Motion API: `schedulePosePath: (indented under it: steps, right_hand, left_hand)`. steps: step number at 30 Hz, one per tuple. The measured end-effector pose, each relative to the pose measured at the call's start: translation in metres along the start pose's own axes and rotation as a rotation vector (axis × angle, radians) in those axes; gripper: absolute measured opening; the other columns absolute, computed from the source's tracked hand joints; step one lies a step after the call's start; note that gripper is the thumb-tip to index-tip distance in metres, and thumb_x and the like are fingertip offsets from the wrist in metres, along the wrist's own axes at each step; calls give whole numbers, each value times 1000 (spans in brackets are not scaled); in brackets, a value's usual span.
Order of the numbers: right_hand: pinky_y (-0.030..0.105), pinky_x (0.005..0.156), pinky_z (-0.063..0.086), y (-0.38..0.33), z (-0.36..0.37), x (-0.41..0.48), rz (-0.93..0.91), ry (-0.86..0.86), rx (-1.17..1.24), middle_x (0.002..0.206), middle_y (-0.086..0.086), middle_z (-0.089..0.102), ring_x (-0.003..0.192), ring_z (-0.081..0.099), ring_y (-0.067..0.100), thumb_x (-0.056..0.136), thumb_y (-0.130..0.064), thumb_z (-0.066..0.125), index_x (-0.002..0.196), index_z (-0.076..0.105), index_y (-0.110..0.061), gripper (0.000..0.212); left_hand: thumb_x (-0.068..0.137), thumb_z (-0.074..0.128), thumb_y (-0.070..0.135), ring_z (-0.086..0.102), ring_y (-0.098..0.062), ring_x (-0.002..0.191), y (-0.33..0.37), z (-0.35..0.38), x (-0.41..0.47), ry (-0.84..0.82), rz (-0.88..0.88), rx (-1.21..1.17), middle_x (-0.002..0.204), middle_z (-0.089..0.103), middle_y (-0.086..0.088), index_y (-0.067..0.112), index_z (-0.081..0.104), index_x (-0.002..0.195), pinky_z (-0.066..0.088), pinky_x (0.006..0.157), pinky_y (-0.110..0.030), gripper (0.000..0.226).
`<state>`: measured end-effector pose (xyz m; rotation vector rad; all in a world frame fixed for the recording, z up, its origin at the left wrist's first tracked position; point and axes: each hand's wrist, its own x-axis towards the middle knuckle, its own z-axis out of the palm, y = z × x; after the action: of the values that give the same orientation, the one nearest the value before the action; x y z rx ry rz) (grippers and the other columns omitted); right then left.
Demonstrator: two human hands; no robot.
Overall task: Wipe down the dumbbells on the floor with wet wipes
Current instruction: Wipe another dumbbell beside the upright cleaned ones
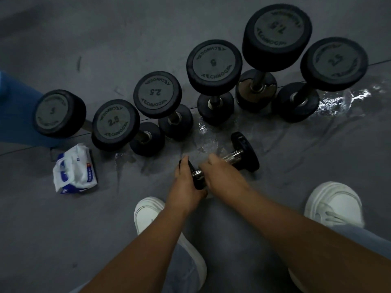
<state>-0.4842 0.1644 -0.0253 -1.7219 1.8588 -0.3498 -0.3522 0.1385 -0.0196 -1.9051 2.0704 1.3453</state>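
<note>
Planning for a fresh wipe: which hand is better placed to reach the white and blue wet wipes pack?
Left. The white and blue wet wipes pack lies on the side of the left hand; the right hand, on the chrome handle of the small black dumbbell, would likely cross the left arm.

Head-worn view, steeply down, close.

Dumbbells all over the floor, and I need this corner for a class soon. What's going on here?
A person is handling a small dumbbell that lies on its side on the floor. The left hand grips its near end and the right hand is wrapped round the chrome handle; no wipe shows in either hand. Six other dumbbells stand on end in a row behind it, a pack of wet wipes lies to the left, and wet patches shine on the floor.
</note>
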Motion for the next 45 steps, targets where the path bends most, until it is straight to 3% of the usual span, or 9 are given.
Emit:
schedulePosePath:
  steps: [6, 10, 17, 22, 25, 30, 35, 42, 45]
  right_hand:
    - [40, 80, 48, 14, 2, 3, 16, 50, 57, 102, 9, 51, 98, 50, 30, 82, -13, 42, 106, 63, -14, 32]
    - [31, 72, 46, 14, -10, 10, 146, 210, 143, 92, 2, 65, 89, 57, 22, 88, -17, 60, 108, 64, -25, 22]
    - [34, 75, 51, 7, 1, -1, 34, -39, 116, 98, 9, 58, 88, 62, 28, 91, -20, 59, 100, 69, -18, 14]
    - [36, 78, 50, 1, -1, 24, 149, 112, 211, 100, 14, 63, 90, 61, 29, 87, -9, 56, 111, 59, -15, 25]
    - [31, 76, 49, -5, 4, 19, 158, -56, 111, 101, 12, 60, 91, 62, 31, 86, -10, 53, 101, 66, -14, 21]
    - [10, 65, 36, -1, 0, 17, 245, 24, 234, 95, 6, 61, 80, 61, 18, 89, -15, 62, 95, 68, -9, 10]
    - [31, 75, 48, -5, 7, 19, 207, -68, 49, 108, 11, 57, 93, 63, 30, 87, -11, 56, 106, 63, -13, 20]
    - [30, 85, 51, 16, 3, 0, 240, 146, 188, 120, 1, 58, 100, 62, 22, 90, -20, 58, 104, 70, -20, 18]
    - [28, 86, 52, 12, 6, -18, 107, 36, 189, 120, -10, 65, 105, 64, 15, 89, -18, 53, 116, 66, -30, 32]
  left_hand:
    - [68, 79, 9, 39, -24, 135, 1, -1, 3, -11, -20, -6, 156, 24, -8, 23, 9, 156, 33, 99, -21, 113]
    - [66, 79, 6, 43, -24, 132, 2, -4, 2, -8, -19, -22, 152, 28, -9, 24, 12, 155, 36, 100, -21, 113]
    - [65, 81, 9, 50, -25, 124, -1, -2, 2, -4, -3, -33, 148, 31, -9, 27, 14, 153, 43, 99, -25, 112]
    - [68, 80, 11, 49, -25, 125, 0, -3, 3, 9, -3, -26, 149, 31, -9, 27, 14, 154, 44, 100, -31, 109]
    - [70, 81, 10, 47, -22, 126, 1, -4, 2, -7, -7, -41, 151, 28, -8, 27, 13, 154, 37, 94, -21, 110]
    - [68, 81, 10, 48, -25, 126, -1, -4, 5, -6, -16, -28, 150, 31, -10, 28, 14, 154, 39, 95, -24, 110]
    - [68, 83, 11, 49, -24, 123, 1, -5, 5, -16, -10, -54, 149, 31, -9, 30, 13, 154, 42, 98, -27, 112]
    - [67, 79, 5, 44, -25, 130, 0, -4, 6, -6, -18, -55, 149, 29, -9, 28, 15, 154, 38, 98, -24, 110]
    - [68, 81, 9, 45, -26, 129, 2, -5, 6, -1, -14, -48, 148, 32, -11, 26, 18, 154, 35, 96, -23, 109]
